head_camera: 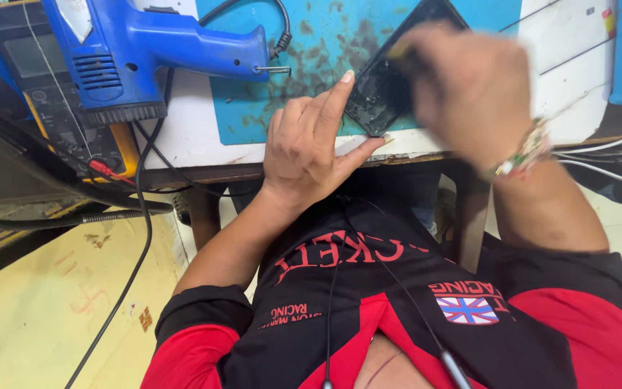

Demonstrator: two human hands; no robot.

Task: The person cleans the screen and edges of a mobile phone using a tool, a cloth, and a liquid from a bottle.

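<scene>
The phone [386,86] lies on the mat [289,72], the heat gun [145,50] to its left.
</scene>
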